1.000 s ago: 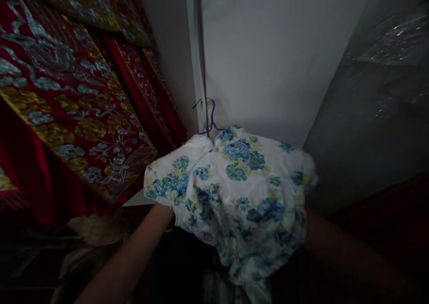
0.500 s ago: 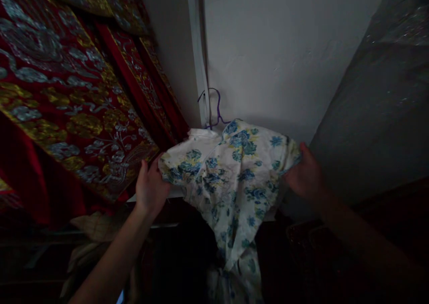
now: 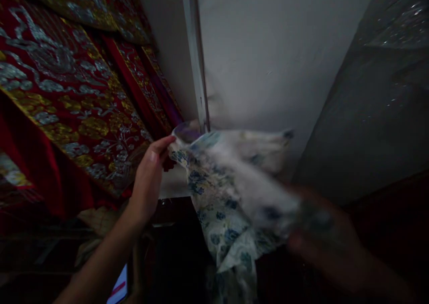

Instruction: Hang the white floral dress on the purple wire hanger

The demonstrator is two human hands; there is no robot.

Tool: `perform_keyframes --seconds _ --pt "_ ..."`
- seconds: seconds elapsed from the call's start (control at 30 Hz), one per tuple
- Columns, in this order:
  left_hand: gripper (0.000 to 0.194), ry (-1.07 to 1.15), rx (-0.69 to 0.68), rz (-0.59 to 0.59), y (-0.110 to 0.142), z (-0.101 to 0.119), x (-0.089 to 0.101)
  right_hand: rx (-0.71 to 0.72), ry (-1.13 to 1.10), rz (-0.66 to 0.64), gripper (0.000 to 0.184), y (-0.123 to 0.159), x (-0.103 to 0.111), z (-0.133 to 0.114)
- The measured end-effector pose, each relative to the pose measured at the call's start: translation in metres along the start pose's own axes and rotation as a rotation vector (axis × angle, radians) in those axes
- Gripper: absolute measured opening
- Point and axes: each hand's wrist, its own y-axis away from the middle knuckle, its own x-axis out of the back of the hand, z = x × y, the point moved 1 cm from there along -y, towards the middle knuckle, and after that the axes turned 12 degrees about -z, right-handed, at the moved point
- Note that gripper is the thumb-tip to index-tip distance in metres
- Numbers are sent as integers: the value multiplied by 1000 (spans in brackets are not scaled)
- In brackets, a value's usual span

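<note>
A white short-sleeved shirt [image 3: 217, 179] with blue and green flowers hangs in front of me, its lower part dangling in folds. My left hand [image 3: 148, 174] pinches it near the left shoulder, by the collar. At the right, my right hand [image 3: 321, 232] is smeared by motion; cloth of the shirt stretches out to it and is held there. A purple blur [image 3: 187, 131] shows at the collar, where the hanger is; its hook cannot be made out clearly.
A red cloth [image 3: 94, 130] with gold and silver embroidery hangs at left. Behind the shirt stand a white wall [image 3: 275, 49] and a narrow upright strip [image 3: 194, 40]. Clear plastic sheeting [image 3: 378, 103] covers the right side. A lit phone [image 3: 119, 286] lies low at left.
My right hand has drawn its side of the shirt down and toward me, twisting the cloth. My left hand has shifted its hold up toward the collar. The hanger hook no longer shows clearly.
</note>
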Motion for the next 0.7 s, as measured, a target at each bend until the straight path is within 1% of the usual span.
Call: perform_keyframes --seconds 0.07,0.1,0.13,0.17,0.2,0.23,0.3,0.33,0.37,0.4,0.47,0.5,0.53,0.57,0.6,0.63,0.7 --pt "46 144 281 -83 15 8 -9 270 16 -402 51 8 -18 -24" --pt "44 177 406 -102 23 9 -10 396 12 -565 53 6 -24 -33" --pt "44 186 496 -115 31 10 -10 497 -1 -662 54 1 -25 -38" --pt "47 176 545 -133 38 10 -7 549 -15 -665 54 -6 -24 -39" --pt "48 152 564 -167 44 10 -2 547 -23 -575 52 -16 -21 -35" --pt "47 115 560 -217 49 9 4 507 -15 -444 49 -25 -16 -28" --pt "39 -20 502 -333 56 11 17 384 44 -182 47 -43 -9 -7" --pt "32 -106 449 -372 57 13 24 325 71 -98 48 -50 -8 6" --pt "25 -190 388 -392 57 15 31 274 76 -60 49 -55 -10 18" --pt "19 -263 335 -396 56 17 38 221 55 -75 47 -57 -13 29" --pt "13 -364 273 -362 50 19 47 99 -55 -220 33 -57 -24 46" --pt "12 -393 262 -333 45 19 51 31 -135 -300 29 -54 -30 51" --pt "10 -414 251 -298 40 18 53 -39 -222 -351 32 -50 -34 54" --pt "7 -421 226 -251 34 16 53 -108 -307 -358 37 -47 -37 54" --pt "8 -410 188 -192 29 14 53 -169 -383 -321 42 -46 -37 54" --pt "18 -379 144 -133 24 12 51 -221 -447 -246 45 -47 -36 52" --pt "46 -292 40 -15 18 10 46 -310 -537 -81 50 -59 -26 47"
